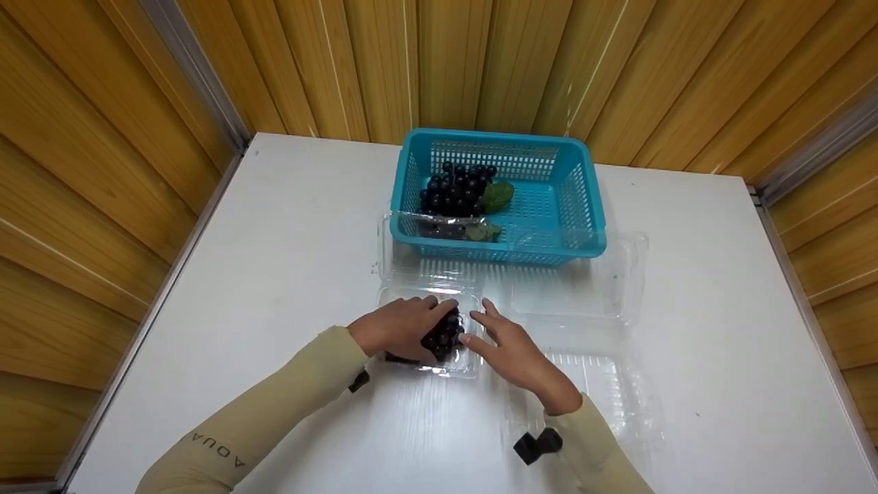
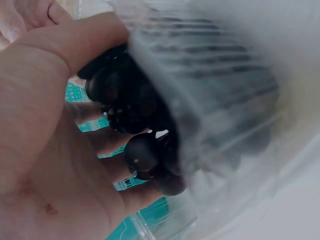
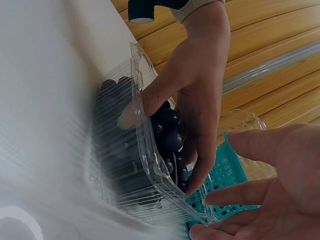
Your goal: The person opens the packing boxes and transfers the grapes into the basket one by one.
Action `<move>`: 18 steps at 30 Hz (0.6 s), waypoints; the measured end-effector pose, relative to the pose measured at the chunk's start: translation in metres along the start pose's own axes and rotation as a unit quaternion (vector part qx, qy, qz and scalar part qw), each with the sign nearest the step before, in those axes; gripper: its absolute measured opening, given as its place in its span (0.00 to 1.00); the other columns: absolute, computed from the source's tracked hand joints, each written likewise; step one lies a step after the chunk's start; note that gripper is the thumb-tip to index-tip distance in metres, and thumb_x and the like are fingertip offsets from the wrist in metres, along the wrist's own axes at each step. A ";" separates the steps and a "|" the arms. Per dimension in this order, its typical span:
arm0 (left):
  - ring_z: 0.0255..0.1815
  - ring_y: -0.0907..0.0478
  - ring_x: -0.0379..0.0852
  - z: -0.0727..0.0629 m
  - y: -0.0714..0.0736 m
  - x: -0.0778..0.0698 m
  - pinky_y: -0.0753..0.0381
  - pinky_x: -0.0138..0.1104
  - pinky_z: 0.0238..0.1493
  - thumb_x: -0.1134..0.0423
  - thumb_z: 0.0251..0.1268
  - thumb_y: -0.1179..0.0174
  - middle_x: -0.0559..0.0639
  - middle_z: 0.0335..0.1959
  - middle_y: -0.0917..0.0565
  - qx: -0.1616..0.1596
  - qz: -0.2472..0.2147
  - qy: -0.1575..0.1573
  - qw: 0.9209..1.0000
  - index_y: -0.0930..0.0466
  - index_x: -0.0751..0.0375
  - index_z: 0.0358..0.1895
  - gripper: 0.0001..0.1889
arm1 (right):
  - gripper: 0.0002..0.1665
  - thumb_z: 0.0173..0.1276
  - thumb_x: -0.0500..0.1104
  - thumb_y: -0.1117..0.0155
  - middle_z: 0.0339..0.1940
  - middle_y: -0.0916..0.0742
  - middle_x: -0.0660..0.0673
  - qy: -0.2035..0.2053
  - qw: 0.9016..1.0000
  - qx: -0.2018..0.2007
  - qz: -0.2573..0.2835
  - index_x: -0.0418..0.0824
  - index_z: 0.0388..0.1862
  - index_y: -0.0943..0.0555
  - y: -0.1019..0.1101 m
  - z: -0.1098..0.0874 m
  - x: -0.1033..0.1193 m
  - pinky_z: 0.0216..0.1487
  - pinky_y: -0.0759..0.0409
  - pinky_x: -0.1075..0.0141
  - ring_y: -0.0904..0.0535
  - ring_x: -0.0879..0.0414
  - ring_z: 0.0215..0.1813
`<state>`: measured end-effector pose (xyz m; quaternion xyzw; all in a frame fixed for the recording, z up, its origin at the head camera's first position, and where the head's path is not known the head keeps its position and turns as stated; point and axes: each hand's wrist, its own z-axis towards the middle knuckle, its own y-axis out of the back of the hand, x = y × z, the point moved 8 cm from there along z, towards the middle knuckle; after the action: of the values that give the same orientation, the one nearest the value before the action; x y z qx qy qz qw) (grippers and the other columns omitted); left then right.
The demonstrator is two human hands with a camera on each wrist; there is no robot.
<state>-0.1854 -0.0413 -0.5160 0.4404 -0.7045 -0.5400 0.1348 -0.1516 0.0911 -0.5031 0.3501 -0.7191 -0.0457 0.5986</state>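
A bunch of dark grapes [image 1: 447,334] lies in the base of a clear plastic clamshell box [image 1: 470,368]. My left hand [image 1: 405,328] reaches over it from the left and grips the bunch, thumb on one side and fingers on the other. The left wrist view shows the grapes [image 2: 142,100] between thumb and fingers, partly behind the ribbed plastic wall. On the right, my right hand [image 1: 513,351] hovers beside the box with spread fingers, holding nothing. The box's raised lid [image 1: 394,254] stands open, leaning toward the basket.
Behind the box is a turquoise basket [image 1: 494,135] holding another bunch of dark grapes [image 1: 453,192] and a bumpy green fruit or vegetable [image 1: 499,197]. A second clear plastic container [image 1: 569,298] sits at the right, with more clear plastic [image 1: 593,391] nearer the front. Wood-patterned walls border the white table [image 1: 295,206].
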 end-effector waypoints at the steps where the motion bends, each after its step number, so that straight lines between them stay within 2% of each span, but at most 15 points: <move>1: 0.57 0.24 0.52 0.001 -0.001 0.000 0.23 0.47 0.58 0.41 0.51 0.31 0.53 0.61 0.27 0.000 -0.001 0.001 1.000 0.48 0.46 0.74 0.49 | 0.39 0.72 0.54 0.44 0.79 0.48 0.34 -0.001 1.000 0.000 -0.001 0.33 0.73 0.37 0.000 0.000 0.000 0.70 0.35 0.48 0.36 0.40 0.73; 11: 0.56 0.24 0.52 0.002 -0.007 0.000 0.22 0.47 0.57 0.42 0.54 0.33 0.55 0.60 0.27 0.004 -0.014 0.006 1.000 0.52 0.41 0.76 0.48 | 0.39 0.72 0.55 0.44 0.80 0.48 0.36 -0.006 1.000 -0.003 0.001 0.34 0.73 0.38 0.000 0.000 0.000 0.70 0.34 0.48 0.35 0.40 0.73; 18: 0.56 0.24 0.51 0.002 -0.006 0.001 0.22 0.47 0.57 0.49 0.56 0.32 0.53 0.60 0.27 0.014 -0.040 -0.005 0.999 0.54 0.34 0.76 0.48 | 0.40 0.72 0.55 0.44 0.80 0.50 0.35 -0.002 1.000 0.003 0.009 0.34 0.74 0.39 0.000 -0.001 0.001 0.71 0.35 0.48 0.37 0.39 0.73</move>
<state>-0.1845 -0.0412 -0.5229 0.4672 -0.6944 -0.5376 0.1031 -0.1511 0.0912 -0.5019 0.3455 -0.7233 -0.0386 0.5967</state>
